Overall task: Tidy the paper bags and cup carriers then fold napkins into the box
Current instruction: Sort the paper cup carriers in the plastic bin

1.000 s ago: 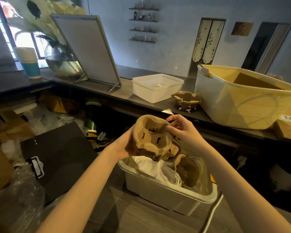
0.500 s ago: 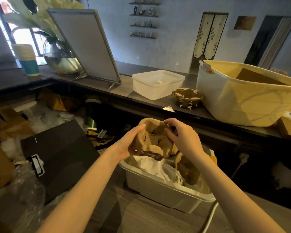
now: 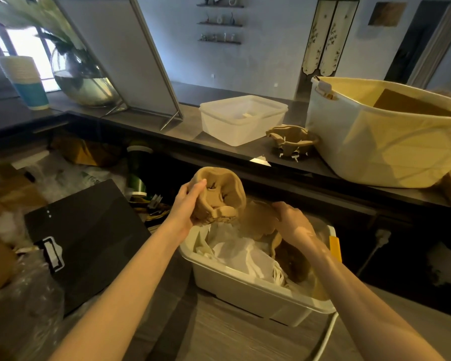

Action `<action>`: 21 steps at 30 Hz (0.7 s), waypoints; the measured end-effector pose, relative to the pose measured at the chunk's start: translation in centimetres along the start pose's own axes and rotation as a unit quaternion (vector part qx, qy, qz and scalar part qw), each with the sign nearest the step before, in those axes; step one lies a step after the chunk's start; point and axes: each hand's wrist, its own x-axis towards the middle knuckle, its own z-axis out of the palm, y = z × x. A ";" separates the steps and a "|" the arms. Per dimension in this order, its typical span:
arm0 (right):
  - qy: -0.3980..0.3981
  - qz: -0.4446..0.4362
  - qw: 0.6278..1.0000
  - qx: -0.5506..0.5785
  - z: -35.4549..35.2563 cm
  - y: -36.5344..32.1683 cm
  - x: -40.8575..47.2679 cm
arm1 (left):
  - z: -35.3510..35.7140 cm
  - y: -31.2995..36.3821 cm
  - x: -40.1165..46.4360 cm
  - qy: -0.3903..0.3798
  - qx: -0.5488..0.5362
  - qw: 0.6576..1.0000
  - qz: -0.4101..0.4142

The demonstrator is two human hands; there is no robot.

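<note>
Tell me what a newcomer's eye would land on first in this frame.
First, the left hand gripping a brown pulp cup carrier above the white bin, while the right hand grips a second carrier in that bin. Behind, a large cream tub dominates the counter's right side, with another carrier beside it.

We see the right hand (image 3: 293, 222) gone from the cup carrier (image 3: 219, 196) that both hands held a moment ago, now lower and gripping a second carrier (image 3: 258, 221) in the white bin (image 3: 245, 290), while the left hand (image 3: 190, 201) alone holds the first one up.
</note>
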 end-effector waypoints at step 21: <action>0.258 -0.148 0.948 0.114 -5.2 -0.3 -5.1 | 1.4 0.2 0.2 0.055 0.038 0.996 -0.054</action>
